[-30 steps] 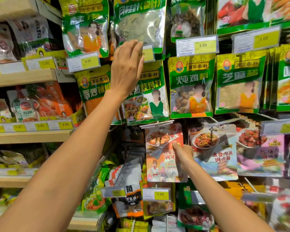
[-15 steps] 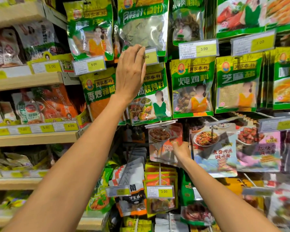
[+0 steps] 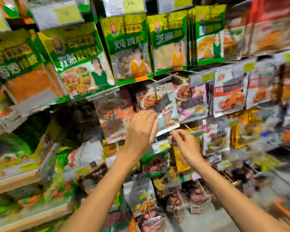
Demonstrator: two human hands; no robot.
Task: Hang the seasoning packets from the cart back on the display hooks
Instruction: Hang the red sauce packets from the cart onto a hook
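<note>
The frame is motion-blurred. A pale blue seasoning packet (image 3: 166,113) with a noodle picture hangs from a display hook (image 3: 159,81) in the middle row. My left hand (image 3: 141,129) is at its lower left edge, back toward me, fingers curled onto the packet. My right hand (image 3: 184,144) is just below it, thumb and fingertips pinched together at the packet's bottom edge. An orange packet (image 3: 115,118) hangs on the neighbouring hook to the left, free of both hands. The cart is out of view.
Green seasoning bags (image 3: 129,47) hang in the row above with price tags (image 3: 133,5) over them. Red and white packets (image 3: 229,96) hang to the right. More packets (image 3: 154,164) fill the hooks below my hands. Wooden shelves (image 3: 15,181) stand at the left.
My left hand dropped from the upper price tag to the pale blue packet. My right hand let go of the orange packet and moved right. The view swung down and right.
</note>
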